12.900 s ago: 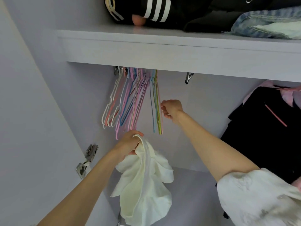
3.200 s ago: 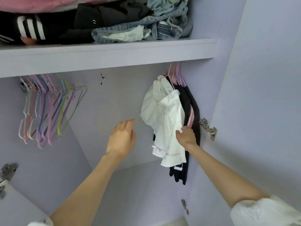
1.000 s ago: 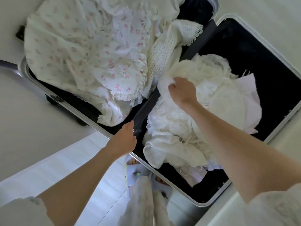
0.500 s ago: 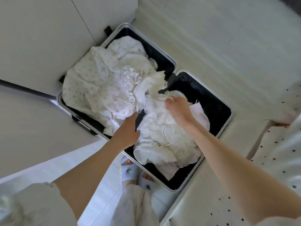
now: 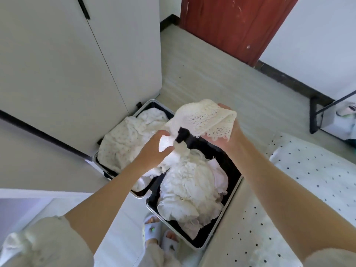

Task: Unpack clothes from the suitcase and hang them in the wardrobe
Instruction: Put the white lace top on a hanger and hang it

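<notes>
lace garment (image 5: 204,118) hangs above the open suitcase (image 5: 234,191), its scalloped edge draped over the right hand (image 5: 229,135) that grips it; the left hand (image 5: 154,151) clutches its lower folds. bare floor (image 5: 212,74) lies open beyond the suitcase rim.

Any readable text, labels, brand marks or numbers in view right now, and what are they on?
None can be read.
The cream lace garment held up by both hands shows a small black tag, with no print legible.
The open black suitcase, the floral white garment in it and the dark-dotted white bedsheet carry patterns only.
The white wardrobe door is blank.
</notes>
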Motion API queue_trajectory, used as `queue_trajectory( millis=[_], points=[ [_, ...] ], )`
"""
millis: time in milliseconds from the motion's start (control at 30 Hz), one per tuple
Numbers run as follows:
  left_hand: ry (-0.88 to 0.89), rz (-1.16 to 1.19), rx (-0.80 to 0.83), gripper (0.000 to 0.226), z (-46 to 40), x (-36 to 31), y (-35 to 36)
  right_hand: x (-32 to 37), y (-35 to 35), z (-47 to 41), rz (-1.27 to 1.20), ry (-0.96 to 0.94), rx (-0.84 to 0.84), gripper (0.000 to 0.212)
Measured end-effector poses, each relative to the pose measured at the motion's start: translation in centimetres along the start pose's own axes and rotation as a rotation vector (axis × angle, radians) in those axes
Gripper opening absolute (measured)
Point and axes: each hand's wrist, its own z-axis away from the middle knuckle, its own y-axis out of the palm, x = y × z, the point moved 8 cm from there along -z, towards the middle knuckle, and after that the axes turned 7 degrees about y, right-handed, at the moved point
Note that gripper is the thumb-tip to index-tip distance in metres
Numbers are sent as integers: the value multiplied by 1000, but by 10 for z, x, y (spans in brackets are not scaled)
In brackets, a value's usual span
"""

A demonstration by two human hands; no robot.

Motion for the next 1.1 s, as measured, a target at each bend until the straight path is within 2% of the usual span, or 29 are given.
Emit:
queue_trajectory(
  millis=[33, 67, 133, 167, 200, 233, 267, 300, 333, 367, 400, 467, 500, 533, 600, 633, 700, 767, 800, 833, 900, 933, 1000, 1033, 1100],
  points=[
    [6, 45, -52, 52, 7, -13, -12, 8, 13, 11, -9, -25, 67, 35],
    [-2, 110, -107, 63, 14, -23, -24, 12, 25, 23, 13, -63, 107, 28],
    [-18, 201, -125, 78, 19, -38, -35, 20, 51, 42, 68, -91, 285, 33],
    [-28, 187, -51, 76, 21, -45, -32, 24, 60, 50, 190, -135, 384, 31],
    [-24, 141, 34, 67, 25, -54, -30, 21, 79, 65, 441, -137, 444, 31],
    [-40, 84, 96, 55, 30, -59, -28, 14, 85, 74, 639, -24, 384, 37],
    [-70, 43, 112, 44, 35, -61, -29, 14, 88, 83, 677, 39, 315, 43],
    [-80, 16, 88, 37, 39, -69, -35, 20, 99, 91, 612, 13, 407, 43],
    [-89, 14, 69, 36, 42, -72, -39, 33, 113, 100, 401, -79, 556, 39],
    [-106, 9, 56, 35, 44, -75, -44, 47, 116, 104, 181, -149, 554, 39],
    [-125, 1, 43, 33, 49, -77, -51, 56, 110, 101, 29, -179, 461, 48],
    [-151, 33, 22, 27, 58, -84, -66, 63, 88, 97, -52, -198, 220, 80],
    [-152, 77, 27, 24, 64, -89, -73, 57, 75, 96, 3, -160, 105, 90],
    [-137, 134, 27, 22, 68, -96, -79, 47, 63, 93, 117, -98, 9, 90],
    [-99, 295, 13, 24, 80, -115, -93, 21, 46, 97, 436, 25, -83, 72],
    [-76, 400, 7, 26, 86, -125, -99, 3, 41, 102, 671, 87, -94, 66],
    [-16, 591, -32, 26, 98, -144, -113, -40, 35, 113, 1091, 209, -24, 77],
    [-7, 730, -89, 25, 103, -157, -124, -76, 29, 119, 1237, 315, 19, 93],
    [-8, 767, -106, 26, 105, -161, -129, -88, 33, 121, 1272, 317, 24, 92],
    [-7, 777, -115, 27, 111, -164, -134, -94, 36, 119, 1308, 290, 11, 82],
    [1, 769, -118, 29, 123, -166, -140, -99, 49, 121, 1281, 217, -27, 44],
    [-4, 762, -125, 29, 129, -164, -142, -101, 54, 122, 1219, 205, -21, 39],
    [-15, 750, -156, 36, 143, -154, -145, -109, 60, 129, 1106, 289, 55, 57],
    [-34, 740, -177, 42, 150, -146, -145, -112, 68, 137, 1032, 296, 86, 58],
    [-73, 728, -179, 48, 172, -126, -143, -117, 88, 156, 894, 284, 120, 46]
  ],
)
